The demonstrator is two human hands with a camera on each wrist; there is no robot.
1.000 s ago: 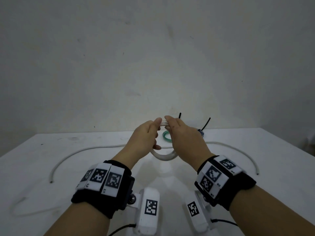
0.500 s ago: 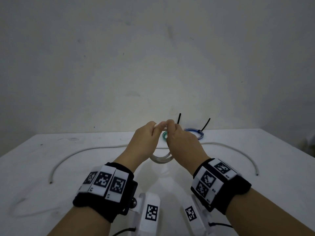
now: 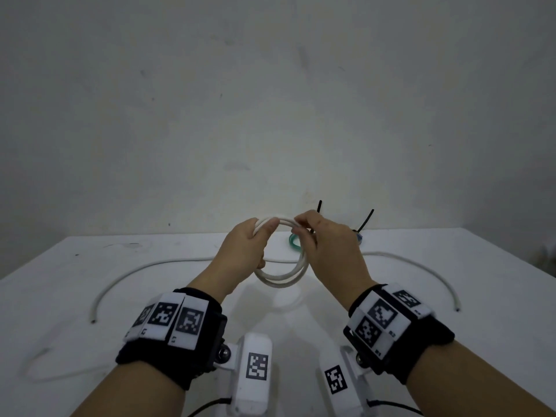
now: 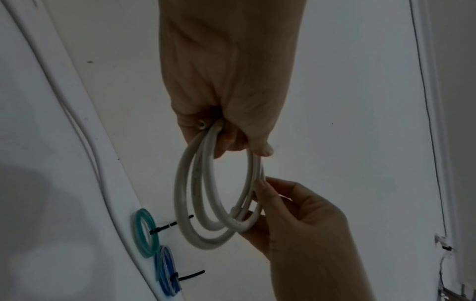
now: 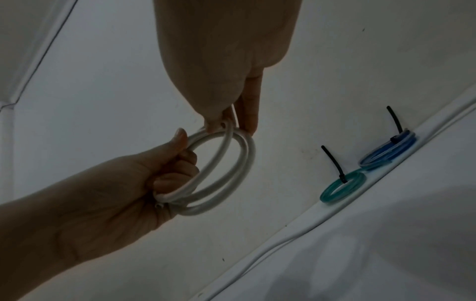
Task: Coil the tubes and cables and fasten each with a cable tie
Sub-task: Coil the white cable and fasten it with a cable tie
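Observation:
Both hands hold a coil of white cable (image 3: 282, 276) upright above the white table (image 3: 469, 260). My left hand (image 3: 260, 234) grips its left side in a fist, with one cut end poking out by the fingers (image 4: 203, 123). My right hand (image 3: 302, 228) pinches the top right of the coil (image 5: 226, 171) between thumb and fingertips (image 5: 248, 122). In the left wrist view the coil (image 4: 213, 205) shows about three loose loops. No tie is on it.
A green tube coil (image 5: 342, 187) and a blue coil (image 5: 389, 152), each bound with a black cable tie (image 5: 332, 163), lie at the table's far edge by the wall. A long white cable (image 3: 156, 266) arcs across the table. A clear tube (image 3: 45, 373) lies front left.
The hands have moved apart along the top of the white coil and risen a little. The coil now hangs as a wider, open ring between them.

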